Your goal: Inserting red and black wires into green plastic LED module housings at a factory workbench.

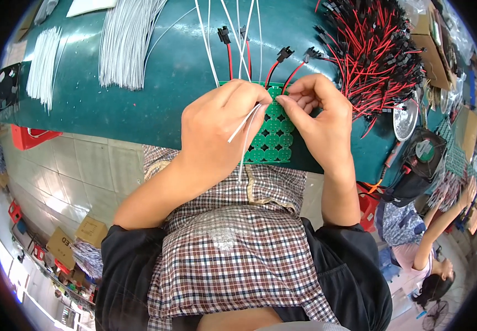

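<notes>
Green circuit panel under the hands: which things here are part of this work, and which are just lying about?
In hand:
left hand pinching white wires
right hand on green circuit panel
red-black leads on the panel

Lying about:
white wire bundles
pile of red-black connectors
small fan

floor: pale tiles (pixel 84 176) | bench: teal worktop (pixel 155 99) | cardboard boxes (pixel 78 234) on floor

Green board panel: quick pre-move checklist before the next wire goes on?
1. Green board panel flat on the teal table: ok.
2. Left hand grip on white wires: ok, pinched.
3. Right hand fingertips at the panel: ok.
4. Wire tip seated in its pad: cannot tell, hidden by fingers.
5. Red-black leads already on the panel's far edge: ok.
6. Spare white wires in reach: ok.
</notes>
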`<act>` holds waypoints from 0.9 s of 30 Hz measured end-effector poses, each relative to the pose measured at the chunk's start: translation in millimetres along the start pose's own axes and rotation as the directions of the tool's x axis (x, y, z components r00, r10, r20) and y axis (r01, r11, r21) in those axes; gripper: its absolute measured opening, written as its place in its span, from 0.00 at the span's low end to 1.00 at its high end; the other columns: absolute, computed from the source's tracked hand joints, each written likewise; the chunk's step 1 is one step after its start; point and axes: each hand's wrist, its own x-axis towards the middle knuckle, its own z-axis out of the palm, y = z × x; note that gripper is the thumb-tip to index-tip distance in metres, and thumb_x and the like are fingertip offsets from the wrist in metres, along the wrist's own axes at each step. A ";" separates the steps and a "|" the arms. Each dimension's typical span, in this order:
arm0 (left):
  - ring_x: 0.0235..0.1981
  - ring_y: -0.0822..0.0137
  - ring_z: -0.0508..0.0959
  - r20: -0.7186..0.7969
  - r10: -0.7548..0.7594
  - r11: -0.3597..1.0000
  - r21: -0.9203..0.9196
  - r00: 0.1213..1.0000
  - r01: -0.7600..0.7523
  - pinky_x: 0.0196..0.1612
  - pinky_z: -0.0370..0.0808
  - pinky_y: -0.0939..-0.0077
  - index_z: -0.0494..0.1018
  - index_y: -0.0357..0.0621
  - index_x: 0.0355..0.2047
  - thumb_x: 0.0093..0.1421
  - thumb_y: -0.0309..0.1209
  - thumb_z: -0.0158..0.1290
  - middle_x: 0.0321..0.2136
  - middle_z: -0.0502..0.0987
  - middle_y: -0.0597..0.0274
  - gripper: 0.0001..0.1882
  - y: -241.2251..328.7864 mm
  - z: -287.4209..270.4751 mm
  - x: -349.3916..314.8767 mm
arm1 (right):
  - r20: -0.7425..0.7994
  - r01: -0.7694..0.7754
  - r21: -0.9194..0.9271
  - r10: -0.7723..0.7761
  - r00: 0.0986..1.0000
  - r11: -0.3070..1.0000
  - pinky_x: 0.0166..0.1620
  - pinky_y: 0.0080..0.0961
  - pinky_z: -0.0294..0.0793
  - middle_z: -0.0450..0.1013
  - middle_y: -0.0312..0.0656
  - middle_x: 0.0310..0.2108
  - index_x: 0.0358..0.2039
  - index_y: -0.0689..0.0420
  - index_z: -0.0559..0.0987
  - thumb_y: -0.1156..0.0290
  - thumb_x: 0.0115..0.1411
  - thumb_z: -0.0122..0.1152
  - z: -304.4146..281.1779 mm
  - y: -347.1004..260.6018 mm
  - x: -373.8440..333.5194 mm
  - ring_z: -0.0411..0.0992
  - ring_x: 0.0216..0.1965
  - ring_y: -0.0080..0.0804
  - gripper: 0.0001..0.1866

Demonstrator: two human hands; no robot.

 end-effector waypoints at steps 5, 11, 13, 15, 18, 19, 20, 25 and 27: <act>0.28 0.61 0.80 0.002 0.014 1.000 0.027 1.000 -0.014 0.29 0.76 0.71 0.74 0.47 0.31 0.49 0.21 0.64 0.28 0.78 0.64 0.12 -1.2 1.3 -0.1 | 0.017 0.103 -0.040 -0.103 0.995 0.994 0.26 0.17 0.71 0.74 0.37 0.27 0.31 0.61 0.80 0.82 0.51 0.70 -0.1 5.3 0.6 0.72 0.23 0.20 0.08; 0.28 0.62 0.80 0.009 0.006 0.999 0.032 1.000 -0.007 0.28 0.76 0.71 0.74 0.47 0.31 0.49 0.21 0.64 0.28 0.78 0.64 0.12 0.9 1.0 0.2 | 0.018 0.132 -0.012 -0.132 0.991 0.991 0.27 0.18 0.72 0.74 0.37 0.28 0.31 0.62 0.80 0.83 0.51 0.68 0.1 6.1 -0.3 0.73 0.24 0.20 0.07; 0.28 0.62 0.80 0.006 0.003 0.999 0.035 1.000 -0.003 0.28 0.76 0.71 0.74 0.46 0.31 0.48 0.21 0.64 0.28 0.78 0.64 0.12 1.0 1.6 -0.2 | 0.022 0.131 -0.009 -0.131 0.991 0.991 0.27 0.18 0.72 0.74 0.37 0.27 0.31 0.62 0.80 0.83 0.51 0.67 -0.3 6.7 -0.5 0.73 0.24 0.21 0.07; 0.28 0.62 0.80 0.015 0.009 0.999 0.039 1.000 -0.009 0.29 0.76 0.71 0.74 0.47 0.31 0.48 0.21 0.64 0.27 0.78 0.64 0.12 0.8 1.8 -0.4 | 0.025 0.137 -0.011 -0.137 0.990 0.991 0.28 0.18 0.72 0.74 0.37 0.27 0.31 0.62 0.80 0.83 0.51 0.64 -0.8 7.8 -0.7 0.73 0.24 0.21 0.06; 0.28 0.62 0.80 0.020 0.018 0.999 0.050 1.000 -0.019 0.29 0.76 0.71 0.74 0.47 0.31 0.48 0.21 0.63 0.27 0.78 0.64 0.12 3.3 0.8 0.7 | 0.019 0.147 -0.005 -0.146 0.989 0.989 0.28 0.19 0.71 0.73 0.37 0.27 0.31 0.62 0.80 0.83 0.51 0.62 -2.0 8.3 -1.2 0.71 0.23 0.22 0.06; 0.28 0.62 0.80 0.020 0.018 0.999 0.051 1.000 -0.019 0.29 0.76 0.71 0.74 0.47 0.31 0.48 0.21 0.63 0.27 0.78 0.64 0.12 3.1 1.2 0.6 | 0.019 0.147 -0.004 -0.147 0.989 0.989 0.28 0.19 0.71 0.73 0.37 0.27 0.31 0.62 0.80 0.83 0.51 0.62 -2.8 8.2 -1.7 0.71 0.23 0.22 0.06; 0.28 0.62 0.80 0.019 0.030 0.998 0.058 0.999 -0.031 0.29 0.76 0.71 0.74 0.47 0.31 0.48 0.21 0.63 0.27 0.78 0.64 0.12 2.4 1.8 0.5 | 0.014 0.155 -0.012 -0.155 0.988 0.988 0.28 0.19 0.71 0.73 0.37 0.27 0.31 0.62 0.80 0.84 0.51 0.61 -4.0 7.9 -2.4 0.71 0.23 0.22 0.06; 0.29 0.62 0.80 0.013 0.043 0.996 0.077 0.999 -0.044 0.29 0.76 0.71 0.74 0.47 0.30 0.48 0.21 0.64 0.27 0.78 0.64 0.11 2.2 3.6 0.1 | -0.027 0.164 0.011 -0.164 0.986 0.986 0.28 0.20 0.71 0.73 0.38 0.27 0.31 0.62 0.80 0.84 0.51 0.59 -11.1 10.1 -3.9 0.70 0.23 0.22 0.07; 0.28 0.63 0.80 0.015 0.033 0.994 0.101 0.999 -0.034 0.30 0.76 0.71 0.74 0.47 0.30 0.49 0.22 0.64 0.27 0.78 0.65 0.11 2.8 4.1 0.6 | -0.083 0.188 -0.001 -0.188 0.979 0.982 0.28 0.19 0.70 0.74 0.38 0.27 0.31 0.62 0.80 0.85 0.51 0.59 -16.2 10.4 -3.5 0.70 0.23 0.23 0.07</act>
